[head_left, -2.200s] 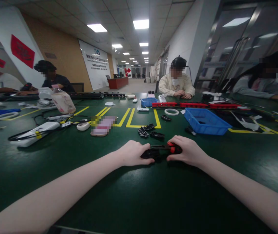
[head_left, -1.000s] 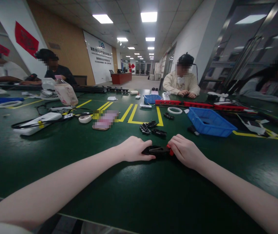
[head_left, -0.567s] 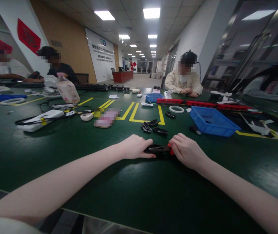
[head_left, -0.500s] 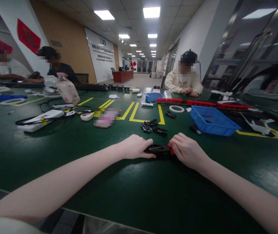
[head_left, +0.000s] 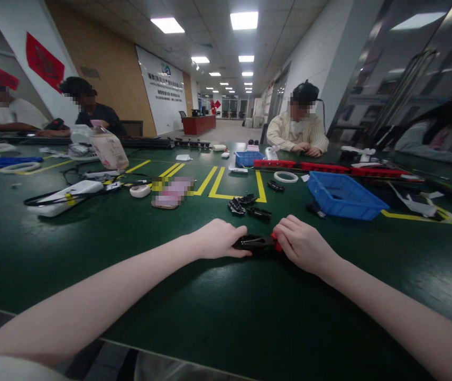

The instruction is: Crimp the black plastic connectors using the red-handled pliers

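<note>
A black plastic part with red bits (head_left: 258,243) lies on the green table (head_left: 218,317) between my hands. My left hand (head_left: 220,239) is closed over its left end, fingers curled down on it. My right hand (head_left: 303,244) grips its right end, where a red piece shows at my fingertips. Both forearms stretch in from the near edge. Just beyond the part lie several small black parts (head_left: 247,207).
A blue bin (head_left: 339,196) sits to the right, a smaller blue tray (head_left: 248,158) and red strips (head_left: 321,168) farther back. White tape rolls (head_left: 285,177), a white device with cables (head_left: 65,197), a bottle (head_left: 109,150) and a pink blurred item (head_left: 171,193) lie left. Other people sit around the table.
My hands have closed in on the part, so less red shows than 2.2 s ago. The view shifted slightly; my hands hold nearly still over the last second.
</note>
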